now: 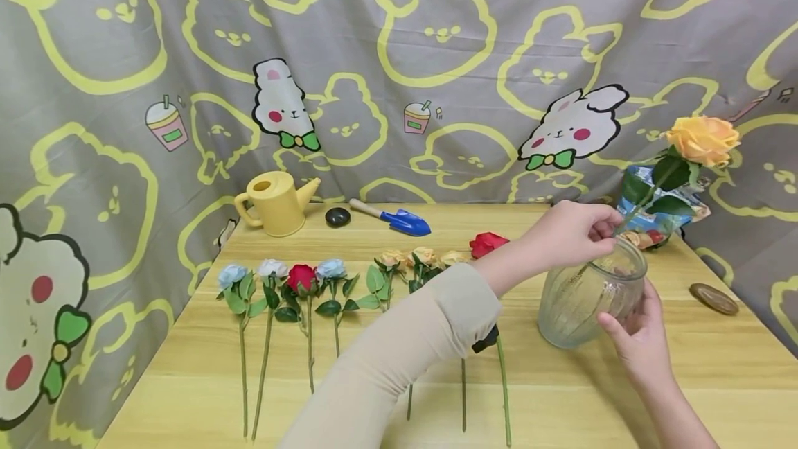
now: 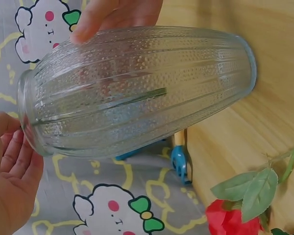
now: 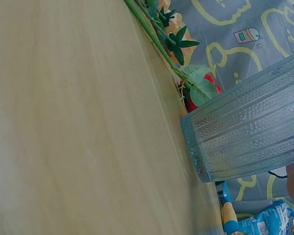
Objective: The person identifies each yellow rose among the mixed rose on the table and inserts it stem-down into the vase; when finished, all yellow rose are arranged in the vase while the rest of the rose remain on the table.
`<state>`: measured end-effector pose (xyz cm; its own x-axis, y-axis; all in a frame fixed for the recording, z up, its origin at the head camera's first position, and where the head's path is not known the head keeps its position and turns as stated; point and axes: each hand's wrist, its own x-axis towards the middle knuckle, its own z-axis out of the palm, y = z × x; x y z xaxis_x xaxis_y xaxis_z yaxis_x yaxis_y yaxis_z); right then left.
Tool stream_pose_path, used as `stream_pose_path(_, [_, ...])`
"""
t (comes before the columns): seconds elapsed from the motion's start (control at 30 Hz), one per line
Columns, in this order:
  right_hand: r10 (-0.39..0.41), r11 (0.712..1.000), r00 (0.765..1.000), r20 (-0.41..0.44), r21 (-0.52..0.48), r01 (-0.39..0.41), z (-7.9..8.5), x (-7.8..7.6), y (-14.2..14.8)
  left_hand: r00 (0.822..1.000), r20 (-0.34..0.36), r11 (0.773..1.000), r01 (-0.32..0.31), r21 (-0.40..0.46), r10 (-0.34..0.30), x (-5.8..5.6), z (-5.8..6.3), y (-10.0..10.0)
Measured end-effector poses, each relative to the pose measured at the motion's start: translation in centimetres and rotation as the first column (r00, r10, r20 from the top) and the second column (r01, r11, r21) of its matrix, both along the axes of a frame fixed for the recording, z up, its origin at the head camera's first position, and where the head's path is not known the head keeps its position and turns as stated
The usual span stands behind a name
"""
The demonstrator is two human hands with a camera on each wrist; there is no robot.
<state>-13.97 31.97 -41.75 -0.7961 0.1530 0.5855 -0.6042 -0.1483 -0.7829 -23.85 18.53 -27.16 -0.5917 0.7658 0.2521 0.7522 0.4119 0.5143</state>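
Curtain [image 1: 349, 40] backs the held rose's bloom [image 1: 703, 140] in head view alone.

Head view is looking bright and even, diffuse light washing over the desk [image 1: 187, 366] and curtain [image 1: 349, 33], colours reading clean. Faint, soft-edged shadow is falling by the base of the vase [image 1: 561, 307]; small glints are showing on its ribbed glass and rim. Lens is looking wide, stretching things a bit toward the edges. Both wrist views are running dimmer and flatter. Left wrist: textured glass is catching pale highlights, soft shadow is darkening the desk at top. Right wrist: cooler cast, whitish glare is sitting on the desk at far left, wood grain is smearing, print on the blue packet [image 3: 269, 220] is blurring.
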Motion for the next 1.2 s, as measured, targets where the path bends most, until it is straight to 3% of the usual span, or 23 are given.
stream_pose_path(0.47, [-0.001,1.000,1.000,-0.007,0.013,0.001,-0.1,0.2,0.0,0.997,-0.036,0.991,-0.071,-0.111,0.067,0.6,-0.1,1.2])
stream_pose_path(0.67, [0.005,1.000,1.000,0.005,0.027,-0.005,0.0,0.1,0.0,0.997,-0.048,0.987,-0.072,-0.145,0.066,0.7,-0.2,1.6])
stream_pose_path(0.93, [-0.020,0.999,1.000,0.015,0.043,0.019,0.0,0.2,0.1,0.992,-0.119,0.985,-0.070,-0.157,0.052,0.8,-0.1,1.7])
stream_pose_path(1.2, [-0.007,1.000,1.000,-0.015,0.001,0.007,-0.2,0.0,0.1,0.993,-0.080,0.981,-0.097,-0.168,0.084,0.9,-0.2,2.1])
